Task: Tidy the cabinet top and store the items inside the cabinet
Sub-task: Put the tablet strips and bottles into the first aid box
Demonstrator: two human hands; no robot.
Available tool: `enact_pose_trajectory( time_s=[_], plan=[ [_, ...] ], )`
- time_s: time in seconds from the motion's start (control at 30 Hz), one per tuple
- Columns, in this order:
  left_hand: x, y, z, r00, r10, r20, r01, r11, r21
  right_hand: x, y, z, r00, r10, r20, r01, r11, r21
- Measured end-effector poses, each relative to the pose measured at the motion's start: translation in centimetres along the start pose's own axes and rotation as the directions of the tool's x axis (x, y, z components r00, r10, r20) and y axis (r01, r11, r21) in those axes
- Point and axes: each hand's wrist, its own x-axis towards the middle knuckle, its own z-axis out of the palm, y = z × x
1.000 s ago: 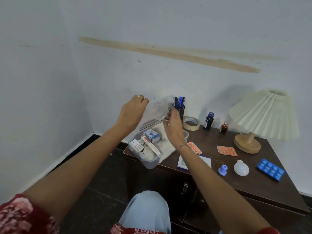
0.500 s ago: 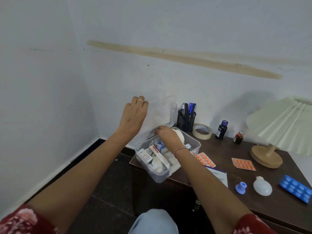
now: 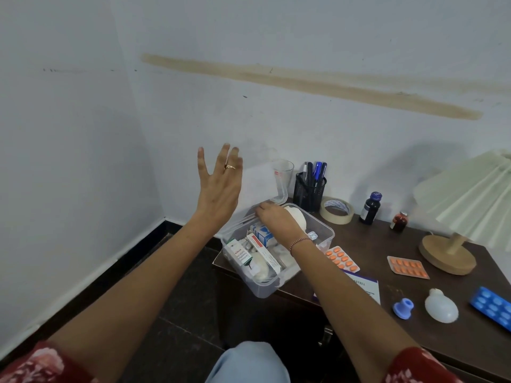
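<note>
In the box, fingers touch its lid.

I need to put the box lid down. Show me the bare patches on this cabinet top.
Bare wood lies between the tape roll, orange blister strips and paper slip, and along the front edge below the white bulb. The plastic box corner is crowded.

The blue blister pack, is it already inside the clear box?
No. The blue blister pack lies on the cabinet top at the far right, apart from the clear box.
</note>
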Motion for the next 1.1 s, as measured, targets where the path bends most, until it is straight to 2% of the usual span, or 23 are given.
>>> enact_pose_trajectory(
  time_s=[0.1,0.2,0.27,0.37,0.43,0.53,0.7,1.1],
  plan=[
    [-1.6,1.2,0.4,1.0,0.001,0.016,-0.001,1.0,-0.025,0.1,0.0,-0.1,0.999,-0.008,0.039,0.008,1.0,-0.006],
    [-3.3,2.6,1.4,0.983,-0.002,0.185,0.015,0.998,-0.066,0.2,0.1,-0.1,0.999,-0.014,0.049,0.014,1.0,0.002],
    [-3.9,3.4,2.4,0.951,0.031,0.307,0.019,0.988,-0.156,0.1,0.2,-0.1,0.999,-0.019,0.044,0.019,1.0,-0.001],
    [-4.3,3.9,3.1,0.874,-0.013,0.487,0.169,0.946,-0.277,0.3,0.4,0.3,1.0,-0.012,0.027,0.012,1.0,0.009],
    [-4.5,4.0,3.2,0.834,-0.066,0.548,0.294,0.893,-0.34,0.3,0.4,0.4,1.0,-0.011,0.019,0.011,1.0,0.015],
    [-4.3,3.9,3.3,0.824,-0.1,0.558,0.356,0.856,-0.373,0.3,0.5,0.4,1.0,-0.015,0.015,0.014,1.0,0.024],
    [-4.2,4.1,3.2,0.816,-0.083,0.572,0.332,0.877,-0.346,0.2,0.5,0.1,1.0,-0.021,0.014,0.02,0.999,0.028],
    [-4.0,4.3,3.1,0.798,-0.109,0.592,0.382,0.852,-0.358,0.3,0.9,-0.7,0.999,-0.042,0.005,0.042,0.997,0.068]
  ],
)
